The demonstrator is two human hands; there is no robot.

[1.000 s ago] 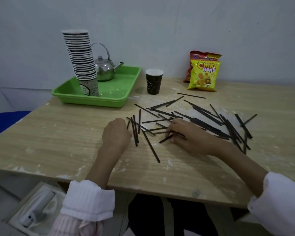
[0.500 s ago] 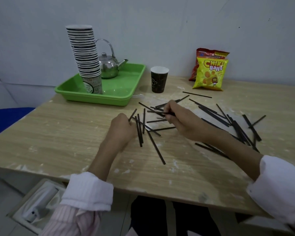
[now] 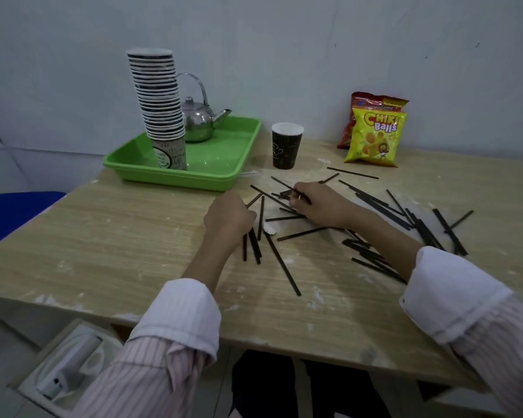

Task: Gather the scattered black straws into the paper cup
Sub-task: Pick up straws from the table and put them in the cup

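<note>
Fingers [image 3: 296, 197] of the right hand [image 3: 320, 203]: pinched together on a few black straws near the far side of the scatter, closer to the paper cup [image 3: 286, 146] than a second ago, when that hand worked nearer the table's front edge.
Left hand [image 3: 228, 214]: curled into a loose fist over a small bunch of straws [image 3: 254, 245], whose ends stick out above and below it; position little changed.
Straws, loose [image 3: 384, 206]: most lie spread over the wooden table [image 3: 103, 251], thickest to the right of the right forearm, one long one [image 3: 281, 263] slanting toward the front edge.
Paper cup: upright, just right of the green tray [image 3: 224, 173], apart from both hands; no straws visible in it.
Assessment: collecting is under way, nothing delivered yet; the right hand's shift toward the cup suggests it is sweeping up the far strays before a drop-off.
</note>
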